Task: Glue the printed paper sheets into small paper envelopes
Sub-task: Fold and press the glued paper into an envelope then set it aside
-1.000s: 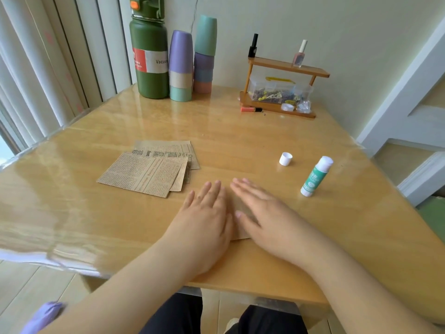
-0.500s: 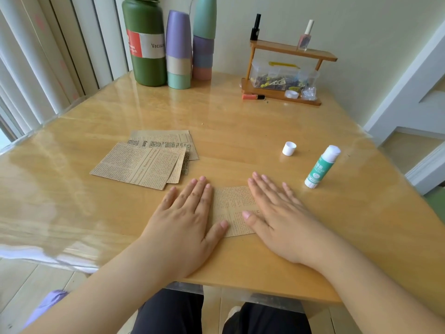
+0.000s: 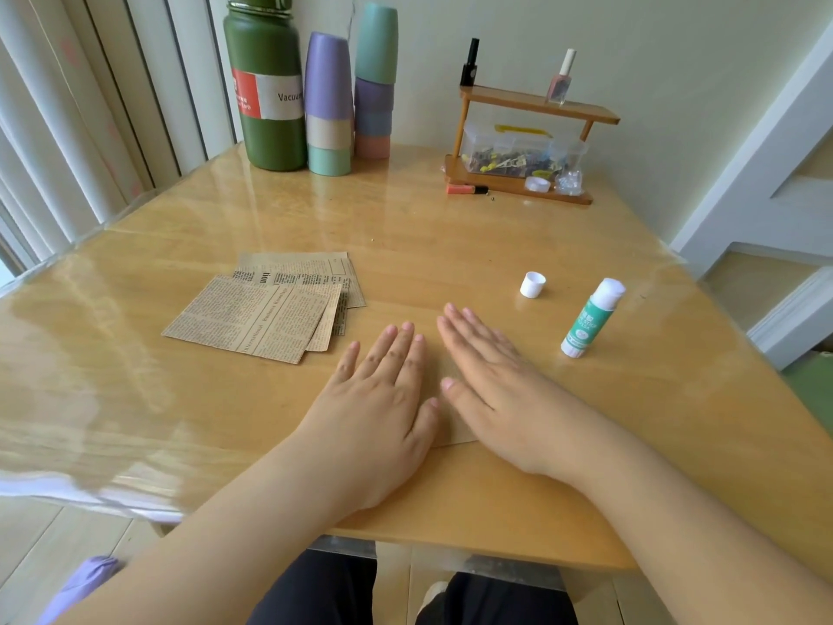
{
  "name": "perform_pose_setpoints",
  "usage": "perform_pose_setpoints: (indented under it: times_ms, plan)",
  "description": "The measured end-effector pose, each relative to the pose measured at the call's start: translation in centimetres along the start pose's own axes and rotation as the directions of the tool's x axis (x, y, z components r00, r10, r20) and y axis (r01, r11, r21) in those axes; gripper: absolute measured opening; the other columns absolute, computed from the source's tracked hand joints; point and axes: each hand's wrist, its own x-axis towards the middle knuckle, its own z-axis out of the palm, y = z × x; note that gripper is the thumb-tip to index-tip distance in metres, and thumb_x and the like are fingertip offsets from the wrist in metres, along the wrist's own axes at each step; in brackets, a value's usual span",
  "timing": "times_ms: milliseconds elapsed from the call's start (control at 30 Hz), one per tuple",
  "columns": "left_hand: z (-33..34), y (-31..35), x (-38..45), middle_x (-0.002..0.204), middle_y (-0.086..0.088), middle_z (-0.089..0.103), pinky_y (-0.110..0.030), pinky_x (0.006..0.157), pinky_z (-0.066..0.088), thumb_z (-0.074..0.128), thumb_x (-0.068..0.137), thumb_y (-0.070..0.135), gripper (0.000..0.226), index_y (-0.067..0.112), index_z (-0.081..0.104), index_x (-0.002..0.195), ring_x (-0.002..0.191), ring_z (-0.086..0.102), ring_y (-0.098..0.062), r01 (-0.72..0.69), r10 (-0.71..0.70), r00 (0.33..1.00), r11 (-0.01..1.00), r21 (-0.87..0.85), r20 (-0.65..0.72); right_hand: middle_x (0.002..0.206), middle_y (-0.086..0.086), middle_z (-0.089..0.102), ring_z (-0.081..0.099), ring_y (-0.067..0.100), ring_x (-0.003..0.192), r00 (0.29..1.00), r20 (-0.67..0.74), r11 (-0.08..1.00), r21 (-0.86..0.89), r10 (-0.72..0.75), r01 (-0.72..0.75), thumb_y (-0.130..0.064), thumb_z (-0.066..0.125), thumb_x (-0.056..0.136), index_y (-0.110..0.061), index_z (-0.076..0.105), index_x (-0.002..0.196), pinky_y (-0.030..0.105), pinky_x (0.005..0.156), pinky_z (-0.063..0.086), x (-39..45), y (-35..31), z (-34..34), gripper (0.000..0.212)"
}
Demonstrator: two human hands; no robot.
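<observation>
Brown paper piece beneath both flat palms, left hand, right hand

Paper stack left of hands; glue stick, cap right.

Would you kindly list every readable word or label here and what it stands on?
"Vacuum", cut off at the edge: green flask label.
"International": top printed sheet; the word after it is blurred.
"tion": headline fragment on a lower sheet.
Glue stick label and the flask's red panel: too small to read.

Both hands flat, pressing folded paper; uncapped glue stick right.
</observation>
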Motion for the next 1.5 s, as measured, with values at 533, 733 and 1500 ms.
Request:
perform_pose_setpoints:
  times_ms: [533,733,1500]
  plan:
    - [1.0,0.3,0.8,0.155,-0.002,-0.022,-0.037,0.116,-0.009,-0.022,0.073,0.051,0.082,0.014,-0.02,0.146,0.14,-0.024,-0.013,0.009,-0.012,0.998,0.999,0.046,0.056,0.157,-0.01,-0.014,-0.014,-0.004,0.14,0.998,0.06,1.0,0.0,0.02,-0.02,-0.04,0.011,0.099,-0.021,-0.005,0.15,0.02,0.115,-0.009,0.9,0.2,1.6,0.057]
    - [-0.3,0.5,1.0,0.154,-0.003,-0.024,-0.033,0.116,-0.012,0.006,0.098,0.043,0.062,0.012,-0.018,0.146,0.139,-0.026,-0.012,-0.002,0.001,0.999,1.0,0.009,0.054,0.158,-0.012,-0.007,-0.012,-0.005,0.141,0.999,-0.047,0.993,0.119,-0.018,0.023,-0.026,0.025,0.103,-0.02,0.001,0.151,0.017,0.115,-0.007,0.9,0.8,-0.3,0.054]
    - [-0.3,-0.3,-0.4,0.15,0.002,-0.032,-0.028,0.11,-0.021,-0.024,0.069,0.053,0.083,0.017,-0.027,0.143,0.134,-0.034,-0.009,-0.048,0.048,0.999,0.999,0.022,-0.007,0.155,-0.018,-0.013,-0.019,-0.011,0.137,0.993,-0.038,0.992,0.056,-0.111,0.113,-0.057,-0.001,0.083,-0.025,-0.004,0.15,0.015,0.113,-0.011,-0.1,2.0,0.2,0.075]
